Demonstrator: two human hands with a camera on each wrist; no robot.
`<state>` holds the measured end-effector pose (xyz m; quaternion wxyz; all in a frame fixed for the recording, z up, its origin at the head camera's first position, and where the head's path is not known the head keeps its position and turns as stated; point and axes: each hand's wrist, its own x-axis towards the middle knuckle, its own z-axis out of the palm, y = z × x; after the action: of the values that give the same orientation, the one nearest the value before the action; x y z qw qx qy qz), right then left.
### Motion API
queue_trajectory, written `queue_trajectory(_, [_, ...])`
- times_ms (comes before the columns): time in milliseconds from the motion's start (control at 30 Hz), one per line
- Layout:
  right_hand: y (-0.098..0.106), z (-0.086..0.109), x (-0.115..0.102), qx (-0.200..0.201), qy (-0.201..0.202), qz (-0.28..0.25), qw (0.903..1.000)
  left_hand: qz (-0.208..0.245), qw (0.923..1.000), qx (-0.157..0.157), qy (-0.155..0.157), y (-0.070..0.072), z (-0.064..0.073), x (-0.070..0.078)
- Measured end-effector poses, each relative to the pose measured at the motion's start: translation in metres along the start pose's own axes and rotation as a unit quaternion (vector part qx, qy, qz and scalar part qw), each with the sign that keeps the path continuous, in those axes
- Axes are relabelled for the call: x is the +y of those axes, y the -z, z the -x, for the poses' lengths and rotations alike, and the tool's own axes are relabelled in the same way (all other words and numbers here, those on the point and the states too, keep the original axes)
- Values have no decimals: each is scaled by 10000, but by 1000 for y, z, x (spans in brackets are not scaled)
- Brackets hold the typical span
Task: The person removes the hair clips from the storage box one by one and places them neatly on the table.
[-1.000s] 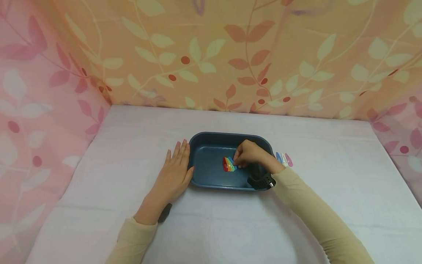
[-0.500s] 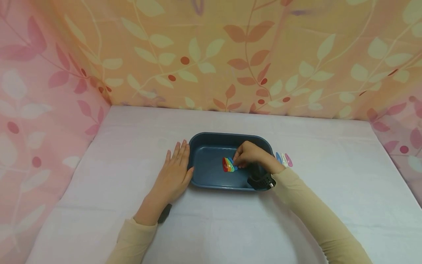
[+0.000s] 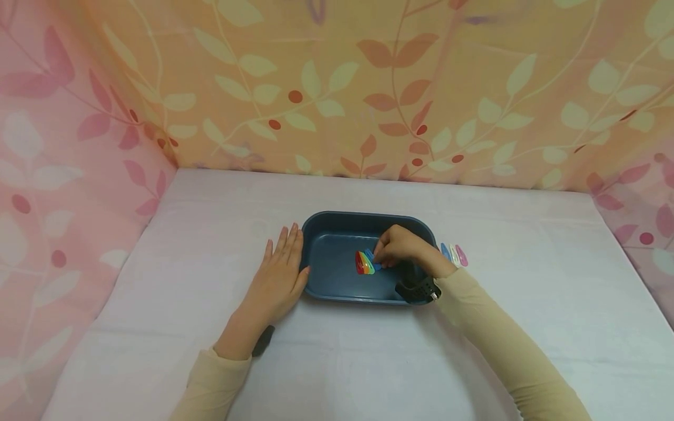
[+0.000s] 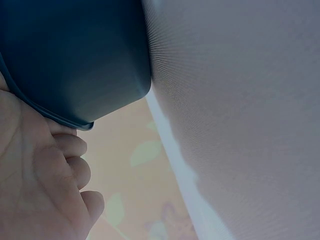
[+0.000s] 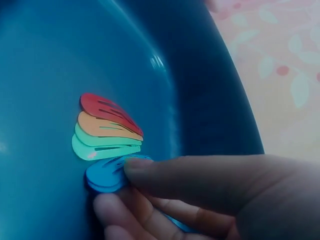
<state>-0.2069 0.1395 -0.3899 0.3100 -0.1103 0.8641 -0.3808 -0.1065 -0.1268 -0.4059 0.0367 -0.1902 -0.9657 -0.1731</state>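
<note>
A dark blue tray (image 3: 329, 266) stands on the table between my hands. Against its left rim lies my left hand (image 3: 279, 278), fingers extended; the left wrist view shows the palm (image 4: 30, 170) at the tray's outer wall. My right hand (image 3: 397, 244) reaches inside and pinches a blue snap hair clip (image 5: 105, 176) between thumb and fingers. A second blue layer shows beneath that clip, partly hidden by the fingers. Beside it, a red hair clip (image 5: 102, 106), an orange one (image 5: 95, 125) and overlapping green ones (image 5: 92, 150) lie fanned on the tray's floor.
Just outside the tray's right wall, a light blue clip (image 3: 445, 251), a white clip (image 3: 453, 254) and a pink clip (image 3: 461, 255) lie on the white tablecloth (image 3: 347, 356). Behind the table hangs a floral curtain (image 3: 326, 140).
My right fingertips and the blue clip have shifted very slightly beside the fan. The left hand and the tray hold their places.
</note>
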Motion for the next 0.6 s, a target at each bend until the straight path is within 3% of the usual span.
queue_trajectory(600, [2, 0, 0, 161, -122, -99, 9997, -8, 10000, -24, -9, 0, 0, 0])
